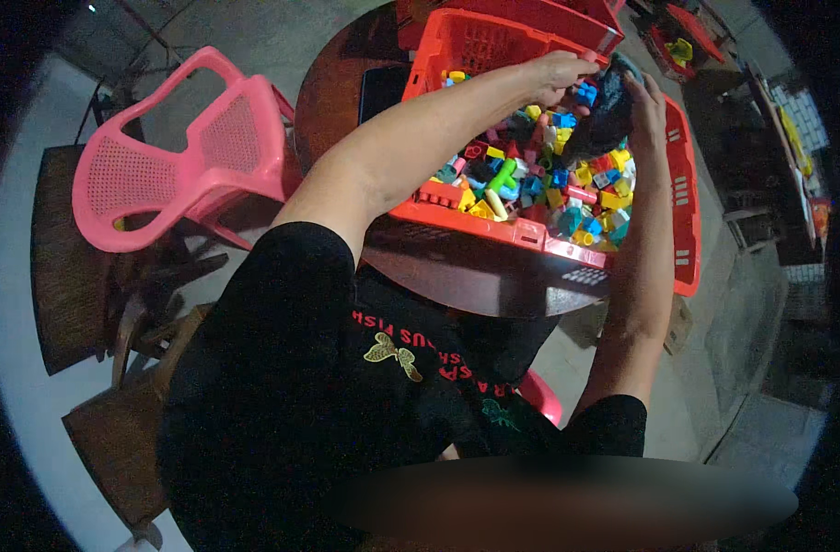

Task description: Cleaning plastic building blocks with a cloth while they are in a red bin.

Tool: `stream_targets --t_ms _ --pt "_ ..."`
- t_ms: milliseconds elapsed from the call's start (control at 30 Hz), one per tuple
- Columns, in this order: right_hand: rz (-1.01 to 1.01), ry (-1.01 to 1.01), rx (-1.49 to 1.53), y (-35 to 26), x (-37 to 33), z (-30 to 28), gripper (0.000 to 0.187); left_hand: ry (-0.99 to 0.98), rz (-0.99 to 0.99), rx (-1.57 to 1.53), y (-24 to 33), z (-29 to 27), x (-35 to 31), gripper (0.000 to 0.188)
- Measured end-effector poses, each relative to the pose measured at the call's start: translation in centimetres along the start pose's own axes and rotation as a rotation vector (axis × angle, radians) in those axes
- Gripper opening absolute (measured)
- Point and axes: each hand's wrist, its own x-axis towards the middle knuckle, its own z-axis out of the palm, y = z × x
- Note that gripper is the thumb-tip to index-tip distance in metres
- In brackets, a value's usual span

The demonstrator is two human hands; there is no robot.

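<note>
A large red plastic basket (530,235) on the round table holds many toy building blocks (567,138) in yellow, blue, green, red and white. Over its far right part, my right hand (650,106) grips the edge of a dark mesh bag (611,115), which hangs above the blocks. My left hand (556,78) reaches across from the left, fingers closed beside the bag's opening; what they hold, if anything, is hidden. Just below those fingers shows a blue block (585,93). A bright green piece (503,175) lies among the blocks nearer me.
The dark brown round table (475,271) stands before me. A pink plastic armchair (236,133) is at the left, with brown wooden furniture (65,258) beyond it. Another red container (590,23) sits behind the basket. At the far right back is a red crate (664,55) with yellow items.
</note>
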Motion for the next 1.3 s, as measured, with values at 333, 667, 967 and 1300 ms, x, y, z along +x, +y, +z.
stream_targets --t_ms 333,667,967,1300 --pt "-0.763 -0.172 -0.982 -1.0 -1.3 2.8 0.034 0.048 0.009 -0.141 0.3 -0.7 0.9 0.043" --pt "0.010 -0.103 -0.007 -1.9 -1.4 2.2 0.024 0.013 0.042 -0.144 0.6 1.0 -0.2 0.036" --pt "-0.623 -0.061 -1.160 -0.7 -1.5 1.4 0.035 0.278 0.513 1.544 2.7 -1.3 -1.1 0.027" --pt "-0.015 -0.087 -0.052 -2.1 -1.7 2.0 0.034 0.220 0.467 0.502 3.0 -1.4 1.3 0.027"
